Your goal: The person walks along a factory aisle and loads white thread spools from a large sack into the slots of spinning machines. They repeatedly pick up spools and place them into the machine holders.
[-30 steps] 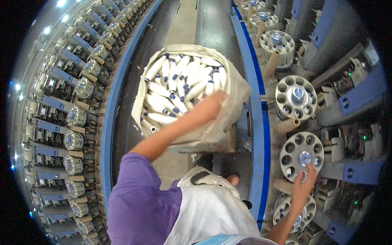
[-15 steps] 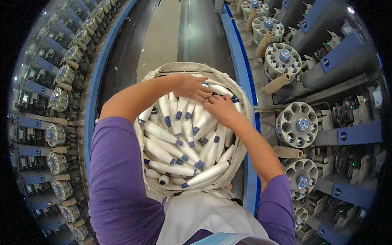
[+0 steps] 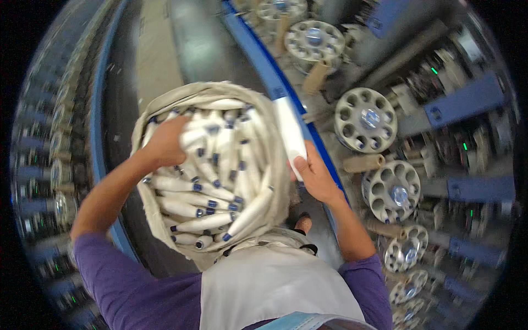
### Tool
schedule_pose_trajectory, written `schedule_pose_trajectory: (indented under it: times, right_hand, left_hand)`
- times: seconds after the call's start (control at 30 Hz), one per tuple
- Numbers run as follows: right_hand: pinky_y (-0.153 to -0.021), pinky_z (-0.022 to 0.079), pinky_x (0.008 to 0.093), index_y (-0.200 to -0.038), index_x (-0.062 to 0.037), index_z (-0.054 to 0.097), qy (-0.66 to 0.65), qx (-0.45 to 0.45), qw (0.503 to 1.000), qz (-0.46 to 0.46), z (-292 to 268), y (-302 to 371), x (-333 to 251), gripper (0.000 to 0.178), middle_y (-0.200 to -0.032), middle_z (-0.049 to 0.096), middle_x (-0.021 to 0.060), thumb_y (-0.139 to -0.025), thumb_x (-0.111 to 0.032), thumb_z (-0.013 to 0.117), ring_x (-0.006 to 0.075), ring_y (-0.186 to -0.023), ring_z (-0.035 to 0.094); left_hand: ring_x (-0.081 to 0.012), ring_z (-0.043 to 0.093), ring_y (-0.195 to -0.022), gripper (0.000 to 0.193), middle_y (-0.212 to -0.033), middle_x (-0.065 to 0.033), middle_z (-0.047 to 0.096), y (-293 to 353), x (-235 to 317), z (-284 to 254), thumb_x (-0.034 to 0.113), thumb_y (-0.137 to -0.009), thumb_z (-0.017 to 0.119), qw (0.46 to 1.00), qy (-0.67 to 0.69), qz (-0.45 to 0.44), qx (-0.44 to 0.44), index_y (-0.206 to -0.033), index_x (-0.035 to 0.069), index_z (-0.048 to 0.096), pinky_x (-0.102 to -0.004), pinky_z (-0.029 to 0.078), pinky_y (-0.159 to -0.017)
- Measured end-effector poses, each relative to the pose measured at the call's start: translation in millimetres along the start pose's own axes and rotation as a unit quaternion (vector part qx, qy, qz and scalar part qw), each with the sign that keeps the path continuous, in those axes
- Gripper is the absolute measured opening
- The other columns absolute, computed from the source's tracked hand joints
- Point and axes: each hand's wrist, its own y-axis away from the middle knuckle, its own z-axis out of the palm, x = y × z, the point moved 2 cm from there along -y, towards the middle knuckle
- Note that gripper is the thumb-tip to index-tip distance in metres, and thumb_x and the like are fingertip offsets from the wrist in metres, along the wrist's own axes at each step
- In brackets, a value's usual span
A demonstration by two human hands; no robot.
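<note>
A yarn bobbin [image 3: 291, 131], wound white with a dark blue tip, stands nearly upright in my right hand [image 3: 319, 175]. The fingers close round its lower end, beside the right side of the cloth sack. My left hand [image 3: 165, 142], smeared by motion, is over the left part of the sack. Its fingers seem closed on another white bobbin [image 3: 193, 138] with a blue end, blurred along with the hand. Below and around it, several similar bobbins [image 3: 184, 208] lie at mixed angles in the off-white sack [image 3: 142, 190], which hangs at my front.
To the right runs a machine frame with round multi-pocket magazines [image 3: 366, 120], brown cones [image 3: 364, 163] and blue arms [image 3: 467, 102]. A blue rail [image 3: 258, 58] edges it. Another machine row [image 3: 63, 203] stands left. The aisle floor [image 3: 203, 47] stretches ahead between them.
The view has turned toward the right-hand machines. My right hand has left the sack and moved right with a bobbin; my left hand has shifted left over the sack, now with a bobbin.
</note>
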Motion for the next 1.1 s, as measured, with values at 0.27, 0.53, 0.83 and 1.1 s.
schedule_pose_trajectory:
  times: [0.27,0.53,0.83,1.1]
  right_hand:
    - [-0.052,0.047,0.0298,-0.129,0.0012,0.044,-0.305,0.238,0.915,0.118,-65.3,199.0,74.5,0.060,-0.082,0.057,0.0062,-0.100,-0.051,0.042,0.0130,-0.056,0.053]
    - [-0.084,0.051,0.0364,-0.147,-0.0034,0.035,0.188,0.270,0.934,0.140,-56.5,291.3,50.0,0.061,-0.119,0.061,0.0180,-0.092,-0.011,0.061,0.0275,-0.096,0.063]
    - [-0.091,0.033,0.0396,-0.090,-0.0219,0.077,0.317,0.258,0.902,-0.138,-106.2,315.7,70.9,0.021,-0.107,0.060,0.0031,-0.070,-0.026,0.080,0.0243,-0.101,0.049]
    - [-0.070,0.050,0.0336,-0.091,-0.0074,0.063,-0.385,0.291,0.875,-0.047,-136.7,311.8,83.7,0.017,-0.084,0.064,0.0042,-0.097,-0.020,0.055,0.0149,-0.075,0.062]
  left_hand:
    - [-0.0328,0.068,-0.078,0.067,-0.093,-0.0220,0.064,64.3,224.0,107.2,0.046,-0.081,0.061,0.519,0.807,-0.228,-0.167,-0.119,-0.007,0.049,-0.0432,0.059,-0.071]
    - [-0.0362,0.059,-0.111,0.083,-0.129,-0.0236,0.055,8.0,372.4,221.9,0.042,-0.075,0.060,0.365,0.854,-0.081,-0.362,-0.142,-0.002,0.037,-0.0442,0.043,-0.101]
    - [-0.0379,0.057,-0.114,0.087,-0.130,-0.0269,0.054,64.6,335.3,199.0,0.025,-0.065,0.066,0.482,0.625,-0.301,-0.535,-0.140,-0.006,0.038,-0.0425,0.042,-0.104]
    - [-0.0326,0.059,-0.109,0.080,-0.121,-0.0198,0.058,87.1,348.1,181.9,0.021,-0.064,0.073,0.573,0.588,-0.242,-0.517,-0.137,0.000,0.046,-0.0427,0.046,-0.097]
